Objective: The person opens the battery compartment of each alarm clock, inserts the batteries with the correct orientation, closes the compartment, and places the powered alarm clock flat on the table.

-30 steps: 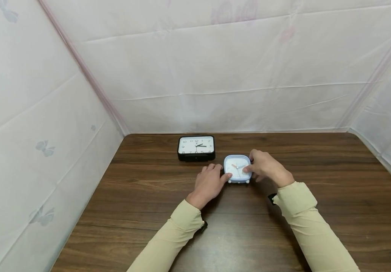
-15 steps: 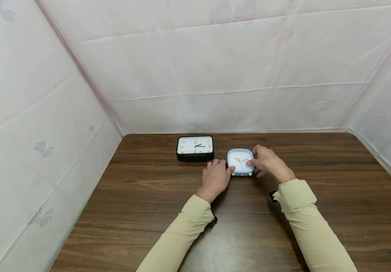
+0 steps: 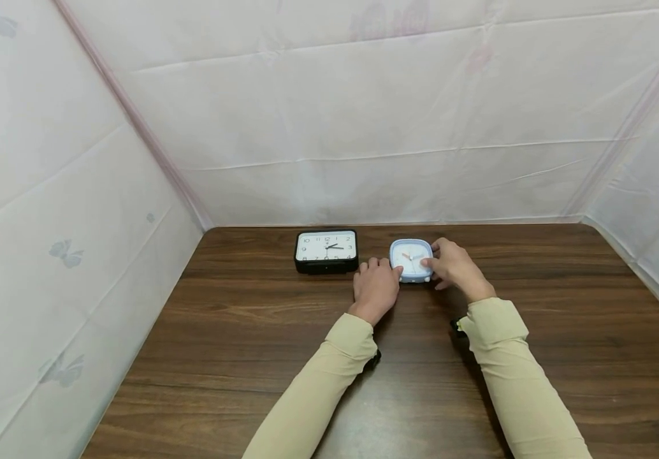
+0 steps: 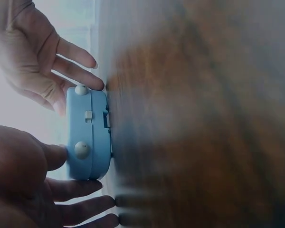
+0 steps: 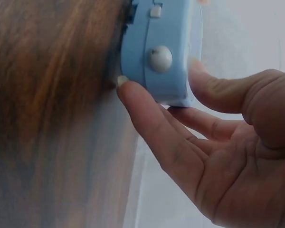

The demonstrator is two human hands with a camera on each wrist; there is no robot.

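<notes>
A light blue alarm clock (image 3: 412, 259) with a white dial lies face up on the table, its small round white feet toward me. My left hand (image 3: 376, 290) holds its left side, with the thumb on the edge of the face. On the opposite side my right hand (image 3: 457, 268) grips it, thumb over the dial and fingers along the side. In the left wrist view the underside of the clock (image 4: 88, 133) shows between both hands. The right wrist view shows the right fingers reaching low by the tabletop beside the clock (image 5: 166, 57).
To the left of the blue clock, a black rectangular clock (image 3: 326, 247) lies face up near the back of the brown wooden table (image 3: 238, 357). Pale patterned sheeting (image 3: 329, 115) rises behind the table's back edge and along both sides.
Both hands have slid the blue alarm clock away from me and a little to the right, toward the back of the table. The black clock stays in its place.
</notes>
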